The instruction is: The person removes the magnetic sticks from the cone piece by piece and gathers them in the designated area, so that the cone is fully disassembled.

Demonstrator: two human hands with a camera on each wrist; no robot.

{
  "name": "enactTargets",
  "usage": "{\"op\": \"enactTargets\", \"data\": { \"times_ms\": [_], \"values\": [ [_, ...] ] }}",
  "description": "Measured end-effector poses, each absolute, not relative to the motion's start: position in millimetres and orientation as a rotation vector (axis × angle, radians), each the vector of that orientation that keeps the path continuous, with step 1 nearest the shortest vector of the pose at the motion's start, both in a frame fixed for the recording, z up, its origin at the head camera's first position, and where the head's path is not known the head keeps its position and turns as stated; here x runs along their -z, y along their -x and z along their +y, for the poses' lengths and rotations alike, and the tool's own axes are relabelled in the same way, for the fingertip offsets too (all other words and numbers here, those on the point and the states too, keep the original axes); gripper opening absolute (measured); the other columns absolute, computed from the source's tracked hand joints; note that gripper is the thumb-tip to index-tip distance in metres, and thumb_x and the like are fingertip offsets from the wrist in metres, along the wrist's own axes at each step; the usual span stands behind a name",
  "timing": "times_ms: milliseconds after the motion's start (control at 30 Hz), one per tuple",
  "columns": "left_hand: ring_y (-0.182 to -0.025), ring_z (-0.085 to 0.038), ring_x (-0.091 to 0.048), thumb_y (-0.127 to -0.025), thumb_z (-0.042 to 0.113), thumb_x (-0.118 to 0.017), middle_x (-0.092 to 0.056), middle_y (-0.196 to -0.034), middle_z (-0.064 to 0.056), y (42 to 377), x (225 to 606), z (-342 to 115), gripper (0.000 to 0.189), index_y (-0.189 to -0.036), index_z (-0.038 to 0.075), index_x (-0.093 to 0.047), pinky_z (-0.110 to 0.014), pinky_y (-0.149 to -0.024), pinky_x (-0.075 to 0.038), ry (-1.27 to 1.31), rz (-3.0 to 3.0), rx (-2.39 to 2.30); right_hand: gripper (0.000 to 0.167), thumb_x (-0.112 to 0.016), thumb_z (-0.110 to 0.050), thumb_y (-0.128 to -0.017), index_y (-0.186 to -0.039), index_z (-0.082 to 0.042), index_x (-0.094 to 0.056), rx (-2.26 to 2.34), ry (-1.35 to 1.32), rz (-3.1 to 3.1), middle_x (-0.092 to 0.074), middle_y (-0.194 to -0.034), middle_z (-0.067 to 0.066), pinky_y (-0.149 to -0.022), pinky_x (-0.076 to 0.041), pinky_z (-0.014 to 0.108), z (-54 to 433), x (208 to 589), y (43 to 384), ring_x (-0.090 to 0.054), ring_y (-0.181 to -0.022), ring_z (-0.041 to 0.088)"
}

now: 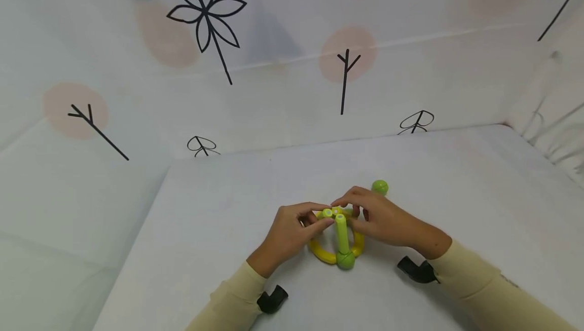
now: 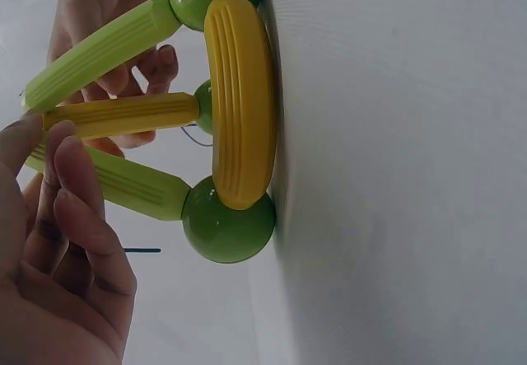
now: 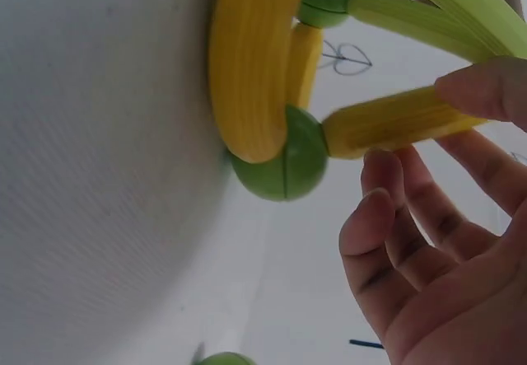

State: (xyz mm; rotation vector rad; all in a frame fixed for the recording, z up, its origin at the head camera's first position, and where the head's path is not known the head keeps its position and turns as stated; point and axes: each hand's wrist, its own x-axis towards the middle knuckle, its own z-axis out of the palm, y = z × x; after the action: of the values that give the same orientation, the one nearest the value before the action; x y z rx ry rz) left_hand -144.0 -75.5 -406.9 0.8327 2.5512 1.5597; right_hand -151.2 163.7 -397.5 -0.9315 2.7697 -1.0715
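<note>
A ring of curved yellow pieces [image 1: 325, 256] joined by green balls [image 2: 228, 221] lies on the white table. Three straight rods rise from the balls and lean together at the top. The front light green rod [image 1: 342, 234] stands between the hands, untouched by the fingers as far as I can see. At the left, my left hand [image 1: 292, 229] pinches the upper end of another light green rod [image 2: 136, 184]. On the other side, my right hand [image 1: 380, 217] holds the yellow rod [image 3: 387, 122] between thumb and fingers near its top. The ring's far side is partly hidden by the hands.
A loose green ball [image 1: 380, 187] rests on the table just beyond the right hand. White cloth with drawn plants [image 1: 344, 82] hangs behind and beside the table [image 1: 219, 219]. Black wrist mounts [image 1: 272, 299] stick out from both sleeves.
</note>
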Motion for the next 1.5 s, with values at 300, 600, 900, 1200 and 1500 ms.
{"op": "enactTargets", "data": {
  "times_ms": [300, 600, 900, 1200, 1500],
  "values": [
    [-0.061, -0.001, -0.058, -0.090, 0.028, -0.076, -0.071, -0.075, 0.003, 150.1, 404.3, -81.3, 0.027, -0.113, 0.014, -0.073, -0.021, -0.054, -0.050, -0.816, 2.721, -1.468, 0.016, -0.075, -0.014, -0.089, -0.105, -0.016, -0.069, 0.945, 0.848, 2.867, -0.056, -0.088, -0.009, -0.066, -0.049, 0.021, 163.2, 393.6, 151.4, -0.053, -0.077, 0.006],
    [-0.058, -0.008, -0.054, -0.086, 0.027, -0.080, -0.063, -0.071, 0.003, 160.7, 397.5, -96.0, 0.022, -0.098, 0.016, -0.066, -0.020, -0.051, -0.045, -0.530, 2.938, -1.296, 0.012, -0.076, -0.017, -0.088, -0.091, -0.016, -0.064, 0.968, 0.647, 2.825, -0.065, -0.081, -0.005, -0.060, -0.048, 0.023, 189.4, 379.9, 160.2, -0.055, -0.071, 0.013],
    [-0.061, -0.010, -0.051, -0.086, 0.035, -0.080, -0.062, -0.074, 0.003, 167.8, 397.3, -105.0, 0.028, -0.097, 0.018, -0.061, -0.022, -0.053, -0.042, -0.379, 3.030, -1.070, 0.013, -0.077, -0.015, -0.087, -0.087, -0.014, -0.064, 0.951, 0.626, 2.790, -0.063, -0.079, -0.002, -0.058, -0.045, 0.022, 207.2, 378.9, 169.0, -0.050, -0.068, 0.013],
    [-0.058, -0.009, -0.052, -0.088, 0.034, -0.078, -0.066, -0.083, 0.006, 174.0, 395.8, -116.3, 0.024, -0.104, 0.019, -0.068, -0.025, -0.051, -0.044, -0.368, 2.938, -0.965, 0.012, -0.078, -0.019, -0.087, -0.094, -0.014, -0.071, 0.825, 0.577, 2.737, -0.069, -0.092, -0.001, -0.069, -0.050, 0.026, 210.3, 381.3, 174.3, -0.055, -0.080, 0.014],
    [-0.068, -0.012, -0.055, -0.086, 0.032, -0.079, -0.066, -0.084, 0.004, 178.5, 399.1, -127.6, 0.021, -0.103, 0.021, -0.071, -0.028, -0.061, -0.047, -0.367, 2.858, -0.827, 0.011, -0.078, -0.012, -0.086, -0.090, -0.019, -0.070, 0.715, 0.610, 2.694, -0.066, -0.088, -0.006, -0.073, -0.051, 0.030, 208.9, 391.2, 172.9, -0.056, -0.082, 0.014]
  ]
}}
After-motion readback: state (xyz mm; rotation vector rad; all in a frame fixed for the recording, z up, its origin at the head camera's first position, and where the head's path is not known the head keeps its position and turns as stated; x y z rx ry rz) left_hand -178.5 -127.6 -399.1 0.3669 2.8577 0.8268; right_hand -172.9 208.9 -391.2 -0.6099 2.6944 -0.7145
